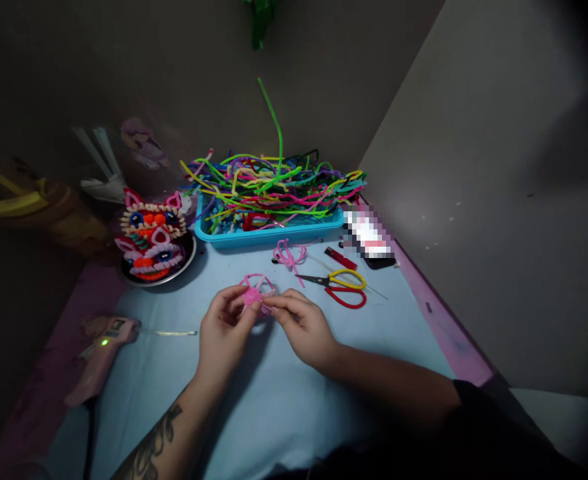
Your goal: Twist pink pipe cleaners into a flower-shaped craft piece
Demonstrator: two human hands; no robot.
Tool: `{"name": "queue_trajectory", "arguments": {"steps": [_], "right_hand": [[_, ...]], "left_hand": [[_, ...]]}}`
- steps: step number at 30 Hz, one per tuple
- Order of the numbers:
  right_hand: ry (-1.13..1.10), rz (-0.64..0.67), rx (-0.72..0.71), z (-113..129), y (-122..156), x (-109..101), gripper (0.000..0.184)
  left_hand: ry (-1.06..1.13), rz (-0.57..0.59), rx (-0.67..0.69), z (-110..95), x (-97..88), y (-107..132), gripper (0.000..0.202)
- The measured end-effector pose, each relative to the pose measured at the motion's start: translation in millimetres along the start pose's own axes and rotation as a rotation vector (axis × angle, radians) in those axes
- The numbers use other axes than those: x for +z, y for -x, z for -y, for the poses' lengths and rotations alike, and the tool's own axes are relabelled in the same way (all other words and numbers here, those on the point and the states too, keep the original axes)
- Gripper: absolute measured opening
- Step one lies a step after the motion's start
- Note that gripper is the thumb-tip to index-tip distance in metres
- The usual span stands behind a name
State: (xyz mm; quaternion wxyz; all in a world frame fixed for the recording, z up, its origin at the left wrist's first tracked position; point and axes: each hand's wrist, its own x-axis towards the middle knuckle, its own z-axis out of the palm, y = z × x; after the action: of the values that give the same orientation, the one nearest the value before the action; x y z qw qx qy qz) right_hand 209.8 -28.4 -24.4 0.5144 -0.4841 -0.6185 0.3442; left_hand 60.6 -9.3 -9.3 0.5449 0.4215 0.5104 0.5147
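Both my hands meet over the middle of the light blue table (254, 400). My left hand (223, 328) and my right hand (301, 323) each pinch a small pink pipe-cleaner piece (255, 292), bent into loops, and hold it just above the table. The fingers of both hands are closed on it. A second pink pipe-cleaner shape (289, 254) lies on the table just beyond my hands.
A blue tray (269, 235) heaped with coloured pipe cleaners stands at the back. Red and yellow scissors (341, 287) and a red lighter (340, 258) lie to the right. A pipe-cleaner lion head (151, 241) sits on a plate at left. A pink glue gun (101, 357) lies near left.
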Motion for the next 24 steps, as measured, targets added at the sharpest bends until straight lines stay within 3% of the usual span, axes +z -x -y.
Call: {"name": "queue_trajectory", "arguments": {"steps": [8, 12, 15, 19, 21, 24], "right_hand": [[-0.048, -0.118, 0.065, 2, -9, -10, 0.009], [-0.076, -0.168, 0.115, -3, -16, -12, 0.004], [-0.095, -0.136, 0.113, -6, -19, -12, 0.009], [-0.098, -0.19, 0.021, -8, -18, -15, 0.034], [-0.033, -0.202, -0.006, -9, -18, -18, 0.026], [0.049, -0.068, 0.0, -8, -18, -20, 0.009]], "left_hand": [[-0.135, 0.082, 0.036, -2, -0.9, 0, 0.031], [-0.213, 0.223, 0.04, -5, -0.4, 4, 0.03], [-0.136, 0.321, -0.023, -8, 0.7, 6, 0.034], [0.033, 0.27, -0.126, -10, 0.8, 2, 0.044], [0.078, 0.237, -0.142, -11, 0.3, -1, 0.048], [0.09, 0.236, -0.129, -11, -0.5, -3, 0.049]]}}
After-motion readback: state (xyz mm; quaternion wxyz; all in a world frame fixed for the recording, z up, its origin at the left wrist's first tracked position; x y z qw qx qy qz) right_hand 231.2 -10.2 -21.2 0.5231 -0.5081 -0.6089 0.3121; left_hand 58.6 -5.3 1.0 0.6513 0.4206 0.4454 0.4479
